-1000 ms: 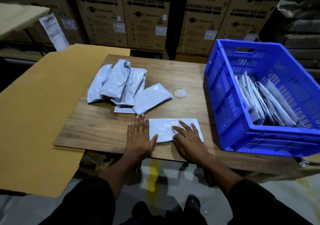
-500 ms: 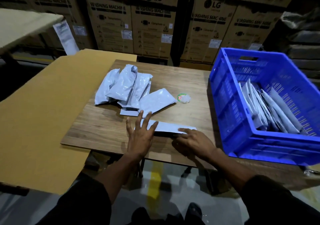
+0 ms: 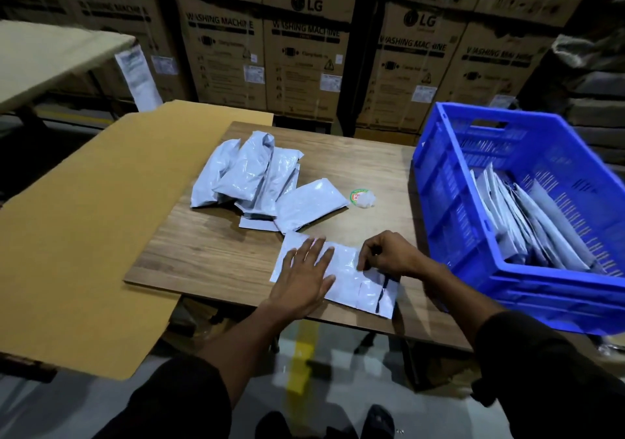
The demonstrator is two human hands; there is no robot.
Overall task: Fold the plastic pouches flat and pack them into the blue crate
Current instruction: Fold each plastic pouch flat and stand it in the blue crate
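Flat white plastic pouch [image 3: 341,276] now unfolded, larger on bench; my left hand [image 3: 306,276] moved onto it, right hand [image 3: 389,254] now pinches it.

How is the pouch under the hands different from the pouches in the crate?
The pouch under the hands lies flat on the table; the pouches in the crate stand on edge, leaning together. The table pouch is single and spread open, with the left hand pressing it and the right hand pinching it; the crate pouches are untouched. All are pale grey plastic.
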